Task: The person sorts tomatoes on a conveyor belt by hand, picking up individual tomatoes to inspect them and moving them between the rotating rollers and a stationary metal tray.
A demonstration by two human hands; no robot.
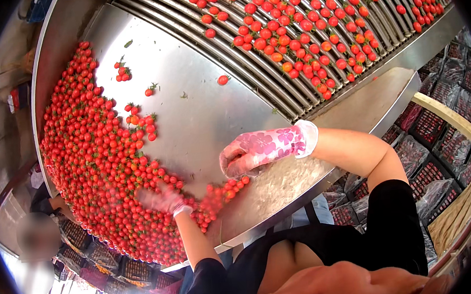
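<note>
A deep heap of red cherry tomatoes covers the left side of a shiny metal tray. Over the heap's right part lies my left hand, in a pale glove; motion smears its fingers, so their grip is unclear. My right hand wears a clear glove with a pink flower print. Its fingers are curled in above the tray's near part, and what they hold, if anything, is hidden. Just below it, a short tail of tomatoes runs out from the heap.
Metal rollers slope across the far right, with many tomatoes on them. A few loose tomatoes and leaf bits dot the tray. Stacked dark crates stand at the right, more crates at the lower left. A metal rim edges the tray near me.
</note>
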